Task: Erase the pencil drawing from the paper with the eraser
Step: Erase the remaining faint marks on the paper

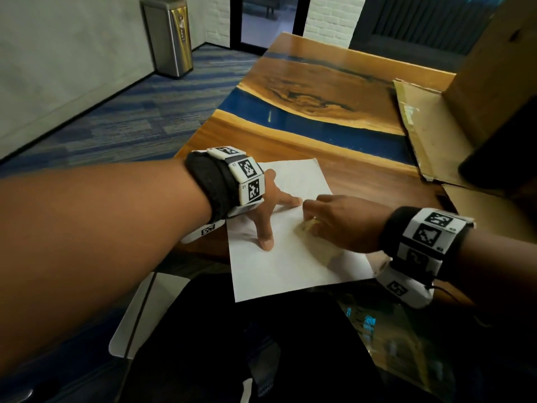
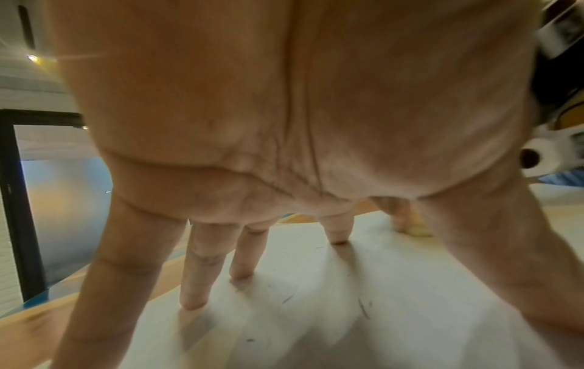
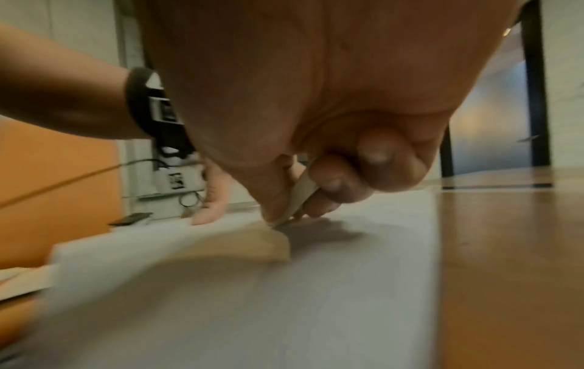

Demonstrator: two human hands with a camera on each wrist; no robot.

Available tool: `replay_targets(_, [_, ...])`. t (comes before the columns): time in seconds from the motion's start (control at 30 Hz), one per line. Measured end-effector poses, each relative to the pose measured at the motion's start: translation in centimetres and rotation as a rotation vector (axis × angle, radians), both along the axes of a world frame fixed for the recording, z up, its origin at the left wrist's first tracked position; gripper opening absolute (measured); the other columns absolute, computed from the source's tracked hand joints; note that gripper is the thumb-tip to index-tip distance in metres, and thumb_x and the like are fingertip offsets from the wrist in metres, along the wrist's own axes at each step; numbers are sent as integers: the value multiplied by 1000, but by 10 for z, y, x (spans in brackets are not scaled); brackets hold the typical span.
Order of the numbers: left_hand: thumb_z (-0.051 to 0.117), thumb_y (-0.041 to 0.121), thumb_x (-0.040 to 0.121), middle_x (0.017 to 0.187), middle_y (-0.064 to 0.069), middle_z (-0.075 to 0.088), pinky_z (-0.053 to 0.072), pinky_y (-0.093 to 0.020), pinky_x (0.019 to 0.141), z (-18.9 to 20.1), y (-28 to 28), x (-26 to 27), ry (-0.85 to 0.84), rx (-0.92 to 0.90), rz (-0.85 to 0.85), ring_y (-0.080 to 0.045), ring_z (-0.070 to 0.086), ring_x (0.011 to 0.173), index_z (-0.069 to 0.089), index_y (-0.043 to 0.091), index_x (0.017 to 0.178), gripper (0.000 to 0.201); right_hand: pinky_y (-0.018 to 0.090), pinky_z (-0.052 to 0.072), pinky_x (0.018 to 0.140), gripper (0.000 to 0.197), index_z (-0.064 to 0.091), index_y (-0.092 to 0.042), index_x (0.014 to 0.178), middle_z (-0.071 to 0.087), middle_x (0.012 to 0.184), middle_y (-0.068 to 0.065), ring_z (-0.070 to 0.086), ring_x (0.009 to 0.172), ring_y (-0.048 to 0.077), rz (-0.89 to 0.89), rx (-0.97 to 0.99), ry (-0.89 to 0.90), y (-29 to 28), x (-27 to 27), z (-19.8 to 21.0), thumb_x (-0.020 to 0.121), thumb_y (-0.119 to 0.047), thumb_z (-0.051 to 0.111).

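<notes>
A white sheet of paper lies on the wooden table near its front edge. My left hand is spread on the sheet's left part, straight fingers pressing it flat; its fingertips stand on the paper. My right hand pinches a pale eraser between thumb and fingers, its lower end on the paper. In the right wrist view the eraser touches the sheet. Faint pencil flecks show on the paper under my left palm.
The table is wood with a blue resin stripe. A cardboard box with a flattened flap stands at the right. A metal bin stands on the carpet far left. A black bag lies below the table's front edge.
</notes>
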State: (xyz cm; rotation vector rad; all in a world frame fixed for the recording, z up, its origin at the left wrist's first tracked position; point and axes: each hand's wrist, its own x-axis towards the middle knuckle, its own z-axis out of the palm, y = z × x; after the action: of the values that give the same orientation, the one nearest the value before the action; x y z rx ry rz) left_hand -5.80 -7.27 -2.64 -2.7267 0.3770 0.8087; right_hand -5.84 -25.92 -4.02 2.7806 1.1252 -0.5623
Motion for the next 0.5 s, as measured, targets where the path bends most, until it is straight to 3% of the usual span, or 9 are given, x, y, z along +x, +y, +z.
replay_targets(0.07, [76,77,61,153,-14,19,39,-43,82,1,0,0,1,16,-4,-40,36,133,-4,65,147,118,34,53,81,21,47,-32,120,56,115,-2,55,92,16,-39,-6,-89,-6,6,0,100,-39,47])
replay_targets(0.23, [75,77,61,157,-15,15,38,-43,84,-1,1,1,24,5,-15,-40,33,137,-7,64,147,119,32,53,84,22,47,-35,120,52,113,-7,56,95,13,73,-13,113,6,-15,-4,99,-42,47])
replay_targets(0.37, [72,78,64,154,-13,19,36,-44,84,-4,7,0,19,-23,-32,-39,35,135,-5,63,148,116,31,48,74,18,50,-30,112,57,104,-5,54,87,14,-166,-14,-117,-23,19,-6,99,-42,46])
replay_targets(0.43, [69,80,66,158,-12,16,36,-47,96,-9,16,-2,23,-75,-32,-39,30,141,-3,61,149,112,30,42,68,16,52,-30,101,60,95,-6,53,81,12,-350,5,-148,-43,32,-4,99,-44,45])
replay_targets(0.5, [67,76,72,166,-8,7,24,-49,116,-15,32,-5,36,-192,-3,-34,17,150,6,57,152,102,31,47,68,18,54,-32,96,62,90,-7,56,79,12,-465,-2,-189,-60,39,-4,98,-49,47])
